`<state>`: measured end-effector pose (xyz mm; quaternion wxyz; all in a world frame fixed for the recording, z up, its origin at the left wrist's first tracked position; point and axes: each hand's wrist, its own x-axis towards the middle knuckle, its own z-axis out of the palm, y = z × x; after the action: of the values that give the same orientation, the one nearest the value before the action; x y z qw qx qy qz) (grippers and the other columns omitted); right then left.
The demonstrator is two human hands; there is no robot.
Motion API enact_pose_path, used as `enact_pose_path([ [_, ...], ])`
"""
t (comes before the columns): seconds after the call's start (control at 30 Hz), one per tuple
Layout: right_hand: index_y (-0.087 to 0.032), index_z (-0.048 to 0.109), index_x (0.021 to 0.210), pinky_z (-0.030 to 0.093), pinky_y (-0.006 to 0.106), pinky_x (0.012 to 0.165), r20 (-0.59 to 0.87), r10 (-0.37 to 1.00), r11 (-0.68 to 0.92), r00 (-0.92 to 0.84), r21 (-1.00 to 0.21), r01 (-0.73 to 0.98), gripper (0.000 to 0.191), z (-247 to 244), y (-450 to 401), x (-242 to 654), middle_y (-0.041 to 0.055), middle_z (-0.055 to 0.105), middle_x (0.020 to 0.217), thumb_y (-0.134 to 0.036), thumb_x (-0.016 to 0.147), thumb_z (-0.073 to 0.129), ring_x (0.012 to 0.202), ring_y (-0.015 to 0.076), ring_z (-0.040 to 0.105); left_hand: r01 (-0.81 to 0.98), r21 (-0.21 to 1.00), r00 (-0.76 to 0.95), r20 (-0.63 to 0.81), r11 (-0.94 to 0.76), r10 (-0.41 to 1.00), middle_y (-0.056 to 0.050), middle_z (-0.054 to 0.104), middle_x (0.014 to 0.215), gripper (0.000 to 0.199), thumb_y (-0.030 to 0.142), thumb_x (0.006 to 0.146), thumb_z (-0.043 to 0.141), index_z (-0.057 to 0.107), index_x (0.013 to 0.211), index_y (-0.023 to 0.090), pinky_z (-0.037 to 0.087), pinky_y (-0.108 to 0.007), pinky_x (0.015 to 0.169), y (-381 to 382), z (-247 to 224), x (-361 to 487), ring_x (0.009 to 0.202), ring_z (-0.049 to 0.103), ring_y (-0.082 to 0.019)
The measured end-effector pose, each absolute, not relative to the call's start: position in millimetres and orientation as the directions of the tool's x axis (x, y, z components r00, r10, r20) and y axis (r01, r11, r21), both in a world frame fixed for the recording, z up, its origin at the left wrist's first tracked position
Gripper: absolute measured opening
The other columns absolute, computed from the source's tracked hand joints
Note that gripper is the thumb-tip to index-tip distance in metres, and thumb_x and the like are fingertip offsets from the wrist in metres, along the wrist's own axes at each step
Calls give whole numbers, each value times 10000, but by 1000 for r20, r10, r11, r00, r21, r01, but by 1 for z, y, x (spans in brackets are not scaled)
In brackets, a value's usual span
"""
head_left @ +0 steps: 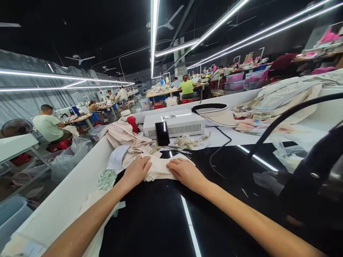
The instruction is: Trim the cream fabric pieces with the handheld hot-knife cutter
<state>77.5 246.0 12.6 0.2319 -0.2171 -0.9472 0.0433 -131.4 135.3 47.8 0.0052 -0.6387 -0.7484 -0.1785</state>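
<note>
A small stack of cream fabric pieces lies at the back of the glossy black work surface. On its left end rests my left hand, fingers together and gripping the edge. My right hand holds the right end, its fingers bent over the top layer and pressed together. Both thumbs are mostly hidden. Just behind the stack, tools lie near a dark phone, which leans upright against a white vented box.
Patterned cloth, a white paper label and green cords lie at left. A visor and black cable are behind. A dark machine stands at right, near plastic bags. Other people sit farther off.
</note>
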Motion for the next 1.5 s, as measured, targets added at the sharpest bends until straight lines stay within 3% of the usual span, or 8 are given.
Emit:
enact_pose_path([
  [0.13, -176, 747, 1158, 580, 529, 965, 440, 386, 922, -811, -216, 322, 273, 16, 238, 86, 164, 770, 1189, -167, 991, 531, 1102, 358, 719, 952, 253, -229, 213, 173, 950, -102, 665, 1298, 316, 366, 1056, 641, 637, 1316, 187, 578, -478, 982, 108, 72, -158, 1120, 681, -251],
  [0.3, -232, 745, 1145, 598, 470, 956, 456, 338, 920, -824, -344, 187, 293, 10, 222, 89, 119, 765, 1143, -330, 1021, 499, 1061, 306, 727, 916, 158, -384, 84, 368, 920, -90, 684, 1236, 266, 371, 1047, 655, 673, 1224, 173, 599, -444, 930, 35, 98, -198, 1057, 694, -236],
  [0.43, -275, 750, 1069, 566, 497, 1011, 423, 414, 838, -806, -522, 157, 294, 1, 206, 83, 98, 754, 1160, -414, 994, 502, 1101, 319, 709, 864, 90, -496, -15, 496, 868, -88, 686, 1212, 277, 368, 1042, 666, 664, 1232, 168, 611, -424, 889, -17, 85, -208, 1015, 701, -224],
  [0.63, -282, 745, 1058, 573, 475, 992, 297, 368, 794, -881, -593, 132, 300, 9, 178, 80, 91, 736, 1169, -422, 981, 490, 1071, 302, 716, 832, 108, -548, 7, 545, 836, -83, 703, 1135, 179, 312, 1031, 661, 687, 1114, 155, 561, -423, 918, -48, 59, -188, 1011, 692, -235],
  [0.93, -298, 735, 1074, 587, 434, 952, 221, 317, 803, -922, -580, 137, 301, 13, 154, 80, 73, 715, 1199, -410, 1021, 460, 1039, 275, 726, 846, 245, -502, 64, 475, 862, -52, 700, 1019, 110, 273, 929, 734, 651, 972, 213, 463, -319, 793, -50, 44, -159, 955, 680, -264],
  [1.1, -300, 739, 1068, 601, 419, 942, 241, 277, 808, -930, -582, 90, 276, 9, 148, 81, 71, 720, 1186, -394, 1027, 482, 1028, 272, 733, 823, 336, -517, 112, 458, 848, -45, 667, 949, 79, 179, 975, 613, 637, 901, 190, 456, -337, 797, -49, 34, -160, 875, 641, -224],
  [1.37, -307, 752, 1076, 594, 438, 952, 194, 278, 770, -941, -630, 97, 291, 15, 137, 79, 74, 735, 1168, -432, 1019, 496, 1025, 284, 725, 713, 622, -576, 257, 323, 776, 30, 522, 706, 232, 295, 1006, 426, 538, 814, 226, 404, -278, 660, -64, 69, -186, 692, 503, -171],
  [1.5, -311, 712, 1222, 596, 462, 952, 171, 402, 631, -900, -764, 137, 434, 19, 122, 73, 102, 741, 1183, -621, 964, 552, 1025, 305, 713, 640, 746, -548, 274, 185, 791, 50, 410, 664, 288, 446, 1002, 392, 513, 859, 228, 347, -250, 572, -76, 91, -169, 617, 422, -151],
])
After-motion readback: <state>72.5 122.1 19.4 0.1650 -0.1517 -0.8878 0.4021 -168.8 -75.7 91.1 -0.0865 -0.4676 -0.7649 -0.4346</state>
